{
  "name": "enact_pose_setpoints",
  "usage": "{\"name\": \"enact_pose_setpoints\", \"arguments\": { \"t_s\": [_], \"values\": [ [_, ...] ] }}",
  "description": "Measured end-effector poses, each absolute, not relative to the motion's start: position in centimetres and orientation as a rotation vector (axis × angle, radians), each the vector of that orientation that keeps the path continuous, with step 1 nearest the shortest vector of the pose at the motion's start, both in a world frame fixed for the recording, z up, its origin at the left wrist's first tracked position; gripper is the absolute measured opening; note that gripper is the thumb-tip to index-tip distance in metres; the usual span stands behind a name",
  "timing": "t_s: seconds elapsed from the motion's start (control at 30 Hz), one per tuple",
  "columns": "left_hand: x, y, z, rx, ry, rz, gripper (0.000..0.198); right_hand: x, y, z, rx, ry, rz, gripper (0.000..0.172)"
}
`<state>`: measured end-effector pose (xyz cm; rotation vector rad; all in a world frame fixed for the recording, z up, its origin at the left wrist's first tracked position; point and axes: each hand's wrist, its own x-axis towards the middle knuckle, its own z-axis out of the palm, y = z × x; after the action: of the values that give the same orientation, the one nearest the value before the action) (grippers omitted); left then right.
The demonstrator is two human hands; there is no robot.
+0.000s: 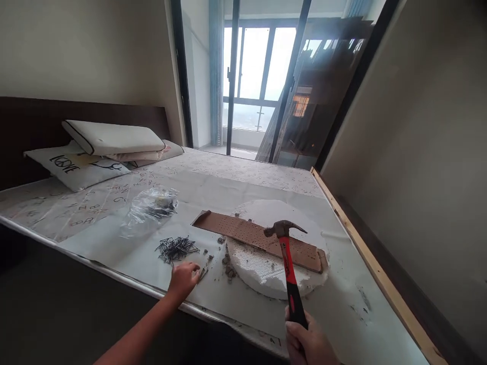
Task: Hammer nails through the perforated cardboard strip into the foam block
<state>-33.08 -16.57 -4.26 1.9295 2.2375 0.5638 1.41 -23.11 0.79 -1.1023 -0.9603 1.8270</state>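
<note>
In my right hand [306,337] is a claw hammer [288,263] with a red and black handle, gripped near its lower end. Its steel head is in front of a brown perforated strip [236,229], which lies across a round white foam block [262,271]. My left hand [184,279] rests low beside a pile of nails [177,248], fingers curled in; what they hold, if anything, is hidden. A few loose nails [204,274] are by its fingertips. Grey crumbs [229,268] are scattered at the block's left edge.
A clear plastic bag [148,205] with dark contents lies on the covered mattress [213,192]. Pillows [114,137] are stacked at the headboard [23,119]. A wooden rail [365,256] runs along the right edge. Beyond are glass sliding doors and leaning boards [323,86].
</note>
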Motion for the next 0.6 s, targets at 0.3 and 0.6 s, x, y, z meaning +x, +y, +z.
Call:
{"name": "enact_pose_setpoints", "arguments": {
  "t_s": [0.3, 0.6],
  "values": [
    [-32.3, -14.7, -5.5, 1.83, 2.366, -0.042, 0.022, 3.0, -25.3, -3.1, -1.213, -0.872, 1.736, 0.033],
    [-31.2, -12.2, -2.7, 1.562, 2.199, 0.551, 0.016, 5.6, -25.4, -2.3, -1.19, -0.807, 1.653, 0.031]
  ]
}}
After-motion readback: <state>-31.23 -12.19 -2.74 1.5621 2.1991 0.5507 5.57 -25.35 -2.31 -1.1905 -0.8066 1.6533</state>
